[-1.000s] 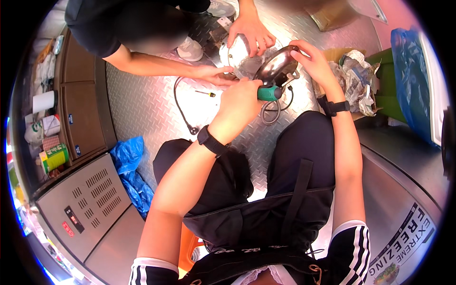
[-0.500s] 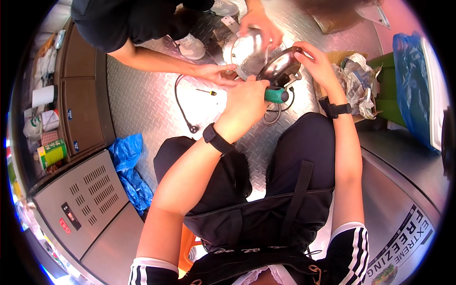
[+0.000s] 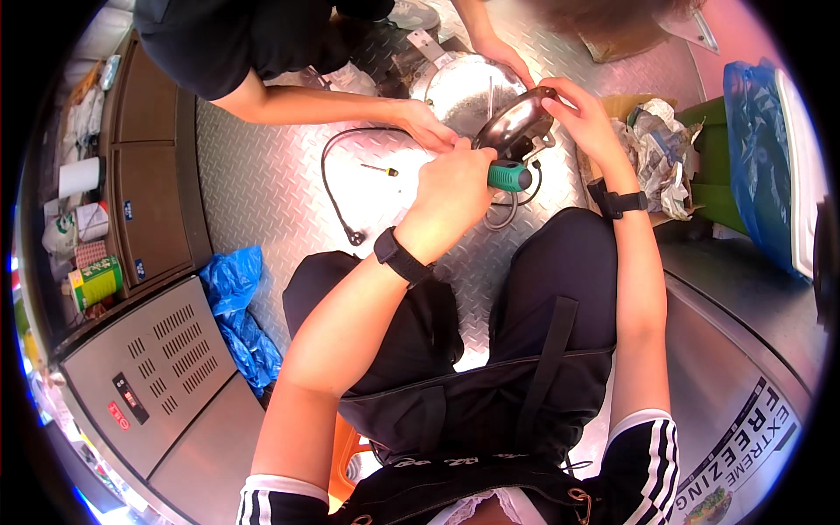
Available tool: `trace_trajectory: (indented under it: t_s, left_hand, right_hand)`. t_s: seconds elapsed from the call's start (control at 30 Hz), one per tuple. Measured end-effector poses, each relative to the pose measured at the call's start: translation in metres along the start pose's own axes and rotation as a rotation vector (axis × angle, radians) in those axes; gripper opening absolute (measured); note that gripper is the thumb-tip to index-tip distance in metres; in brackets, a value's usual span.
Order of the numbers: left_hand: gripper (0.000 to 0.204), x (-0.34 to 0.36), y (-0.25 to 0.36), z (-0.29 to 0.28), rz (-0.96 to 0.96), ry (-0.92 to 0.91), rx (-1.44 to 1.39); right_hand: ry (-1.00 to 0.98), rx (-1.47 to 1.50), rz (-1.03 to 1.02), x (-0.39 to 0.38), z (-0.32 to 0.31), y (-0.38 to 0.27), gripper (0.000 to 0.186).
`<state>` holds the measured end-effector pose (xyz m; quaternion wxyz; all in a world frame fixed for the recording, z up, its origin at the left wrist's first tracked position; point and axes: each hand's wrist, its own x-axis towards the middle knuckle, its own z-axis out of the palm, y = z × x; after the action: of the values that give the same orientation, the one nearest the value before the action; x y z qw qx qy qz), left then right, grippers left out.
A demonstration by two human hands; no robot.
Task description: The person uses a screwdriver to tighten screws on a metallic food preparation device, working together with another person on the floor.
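A screwdriver (image 3: 510,176) with a green handle sits in the left hand (image 3: 455,185), whose fingers are wrapped tight around the grip. Its tip end meets a dark metal pan (image 3: 516,122) just above that hand. The right hand (image 3: 584,120) clamps the pan's far rim between curled fingers and thumb. Beyond the pan lies a round silver lid (image 3: 459,87), touched by another person's hands (image 3: 426,125). Left of the left hand, a black cable (image 3: 328,179) and a small yellow-handled tool (image 3: 381,169) lie on the metal floor (image 3: 262,192).
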<state>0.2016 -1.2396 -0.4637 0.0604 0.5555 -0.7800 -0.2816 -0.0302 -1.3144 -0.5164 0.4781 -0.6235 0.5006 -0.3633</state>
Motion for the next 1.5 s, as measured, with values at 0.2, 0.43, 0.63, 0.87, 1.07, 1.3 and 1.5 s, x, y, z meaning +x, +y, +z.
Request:
trace_trajectory:
  t_s: [0.2, 0.43, 0.63, 0.87, 1.07, 1.3, 1.5]
  left_hand:
    - [0.032, -0.001, -0.001, 0.001, 0.002, 0.005, 0.000]
    - [0.032, 0.000, -0.001, 0.002, 0.000, -0.009, 0.016]
    - [0.031, 0.000, -0.001, 0.001, -0.005, -0.015, 0.017]
    - [0.032, 0.000, -0.002, 0.002, -0.003, -0.004, 0.021]
    - [0.035, 0.001, 0.001, 0.000, -0.010, -0.041, 0.038]
    - [0.022, 0.022, -0.028, 0.027, 0.457, 0.425, -0.029]
    - [0.024, 0.048, -0.063, 0.035, 0.324, -0.134, -0.371]
  right_hand:
    - [0.007, 0.006, -0.010, 0.000, 0.000, 0.001, 0.027]
    - [0.012, 0.007, -0.013, 0.000, 0.000, -0.001, 0.028]
    - [0.024, -0.003, -0.007, 0.000, 0.001, 0.001, 0.027]
    - [-0.013, -0.003, 0.032, 0.001, 0.000, 0.000, 0.027]
    - [0.025, -0.019, 0.000, 0.001, -0.001, 0.007, 0.028]
    - [0.006, 0.005, 0.005, 0.000, -0.001, 0.002, 0.027]
    - [-0.017, -0.033, 0.026, 0.003, 0.002, 0.004, 0.029]
